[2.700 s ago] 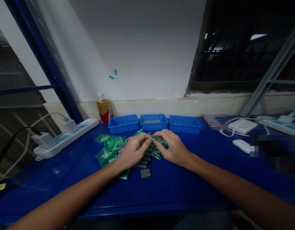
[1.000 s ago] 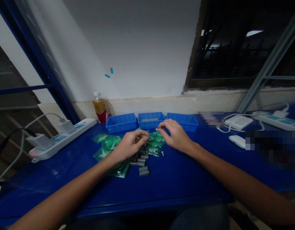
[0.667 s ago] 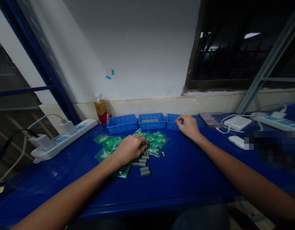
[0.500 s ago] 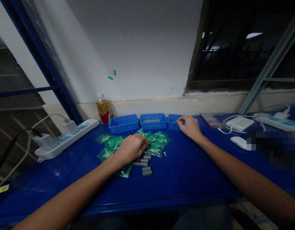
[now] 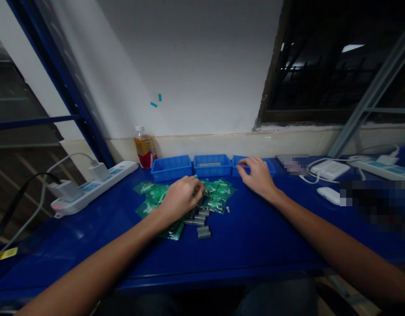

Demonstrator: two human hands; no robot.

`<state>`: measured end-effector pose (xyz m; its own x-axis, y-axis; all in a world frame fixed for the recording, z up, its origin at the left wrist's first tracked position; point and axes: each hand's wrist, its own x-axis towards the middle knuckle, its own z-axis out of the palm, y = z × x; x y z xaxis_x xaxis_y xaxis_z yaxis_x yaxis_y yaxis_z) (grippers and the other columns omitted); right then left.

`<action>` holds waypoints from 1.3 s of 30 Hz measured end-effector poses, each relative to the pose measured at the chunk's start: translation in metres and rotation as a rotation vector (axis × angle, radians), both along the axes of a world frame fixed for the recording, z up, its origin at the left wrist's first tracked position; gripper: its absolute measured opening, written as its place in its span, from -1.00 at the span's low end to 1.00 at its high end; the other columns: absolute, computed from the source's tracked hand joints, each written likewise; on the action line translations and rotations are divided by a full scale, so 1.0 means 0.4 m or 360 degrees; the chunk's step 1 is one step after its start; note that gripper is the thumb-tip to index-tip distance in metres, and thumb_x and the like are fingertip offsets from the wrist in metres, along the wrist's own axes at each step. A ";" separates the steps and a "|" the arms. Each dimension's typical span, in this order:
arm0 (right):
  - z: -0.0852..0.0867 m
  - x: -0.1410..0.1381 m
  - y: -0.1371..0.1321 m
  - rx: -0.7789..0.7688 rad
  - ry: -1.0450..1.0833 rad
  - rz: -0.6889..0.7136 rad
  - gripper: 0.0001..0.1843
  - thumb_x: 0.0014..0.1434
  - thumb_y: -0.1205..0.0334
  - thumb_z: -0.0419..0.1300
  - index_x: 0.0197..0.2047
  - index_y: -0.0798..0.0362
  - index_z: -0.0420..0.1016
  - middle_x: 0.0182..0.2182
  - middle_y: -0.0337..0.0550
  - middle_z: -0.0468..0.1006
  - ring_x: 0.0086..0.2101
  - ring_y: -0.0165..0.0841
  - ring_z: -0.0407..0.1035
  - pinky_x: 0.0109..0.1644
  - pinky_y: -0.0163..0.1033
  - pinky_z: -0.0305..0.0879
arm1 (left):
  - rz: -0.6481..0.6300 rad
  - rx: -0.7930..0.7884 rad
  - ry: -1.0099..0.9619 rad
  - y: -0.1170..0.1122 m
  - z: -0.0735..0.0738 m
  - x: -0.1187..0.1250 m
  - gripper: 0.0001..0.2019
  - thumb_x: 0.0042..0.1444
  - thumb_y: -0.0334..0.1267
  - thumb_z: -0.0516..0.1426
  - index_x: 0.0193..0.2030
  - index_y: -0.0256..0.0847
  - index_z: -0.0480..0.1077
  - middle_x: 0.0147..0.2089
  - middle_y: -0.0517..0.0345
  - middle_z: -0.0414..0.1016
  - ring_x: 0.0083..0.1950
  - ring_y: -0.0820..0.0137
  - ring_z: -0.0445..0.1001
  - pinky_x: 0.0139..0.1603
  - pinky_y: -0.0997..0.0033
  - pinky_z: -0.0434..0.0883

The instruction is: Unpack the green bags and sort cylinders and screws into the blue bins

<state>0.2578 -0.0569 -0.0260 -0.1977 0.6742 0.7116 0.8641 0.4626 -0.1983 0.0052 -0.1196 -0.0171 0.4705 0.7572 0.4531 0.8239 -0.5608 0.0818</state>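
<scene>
My left hand [image 5: 181, 195] is over the pile of green plastic bags [image 5: 150, 206], its fingers curled together; whatever they may grip is hidden. Short grey metal bars [image 5: 199, 220] lie just below it, and a pair of grey blocks [image 5: 204, 232] sits nearer the table edge. One small screw [image 5: 228, 210] rests right of the bags. At the front of the right blue bin [image 5: 236, 170] is my right hand [image 5: 258, 176], thumb and forefinger apart with nothing visible between them. The hand covers much of that bin.
The middle blue bin [image 5: 213, 170] holds thin metal rods; beside it stands the left blue bin [image 5: 171, 174]. A drink bottle [image 5: 145, 149] is behind. Power strips [image 5: 100, 186] and cables flank the table. A white charger [image 5: 330, 169] and white mouse-like object [image 5: 328, 196] lie right.
My right hand's thumb and forefinger, pinched together at the right bin before, have come apart, and the hand sits slightly farther left. My left hand stays curled over the bags.
</scene>
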 end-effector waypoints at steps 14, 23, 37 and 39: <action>-0.001 -0.150 -0.146 0.0203 -0.0395 0.0553 -0.79 0.28 0.26 -0.01 -0.23 0.14 0.42 -0.36 -0.04 0.48 -0.30 -0.26 0.30 -0.22 -0.17 0.12 | -0.0096 -0.0068 -0.0400 -0.020 0.001 0.030 -0.86 0.19 -0.31 0.02 -0.30 -0.24 0.39 -0.33 0.12 0.49 -0.29 0.36 0.42 -0.24 0.39 0.32; 0.016 0.061 0.043 -0.0125 -0.0127 -0.0304 -0.79 0.20 0.21 0.08 -0.30 0.10 0.50 -0.30 -0.04 0.56 -0.22 -0.21 0.37 -0.18 -0.21 0.16 | -0.0134 -0.0288 0.0176 0.026 0.001 -0.048 -0.79 0.20 -0.33 -0.02 -0.17 -0.20 0.43 -0.17 0.05 0.50 -0.14 0.31 0.44 -0.14 0.38 0.34; 0.003 0.038 0.031 -0.0194 -0.0218 -0.0358 -0.67 0.23 0.08 0.03 -0.34 0.08 0.53 -0.29 -0.01 0.55 -0.18 -0.15 0.31 -0.21 -0.16 0.08 | 0.0030 -0.0291 0.0178 0.022 -0.009 -0.028 -0.82 0.12 -0.19 0.09 -0.26 -0.21 0.46 -0.25 0.07 0.52 -0.20 0.27 0.41 -0.21 0.34 0.32; 0.005 0.005 0.003 -0.0093 -0.0170 -0.0138 -0.72 0.23 0.10 0.05 -0.32 0.07 0.51 -0.31 -0.04 0.53 -0.20 -0.18 0.30 -0.20 -0.16 0.08 | 0.0049 -0.0255 0.0141 0.019 -0.005 -0.023 -0.85 0.11 -0.25 0.08 -0.31 -0.22 0.46 -0.27 0.07 0.52 -0.22 0.27 0.40 -0.22 0.34 0.31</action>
<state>0.2600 -0.0559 -0.0241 -0.2092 0.7316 0.6489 0.9180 0.3756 -0.1275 -0.0041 -0.1120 -0.0191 0.4785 0.8312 0.2832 0.8485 -0.5207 0.0947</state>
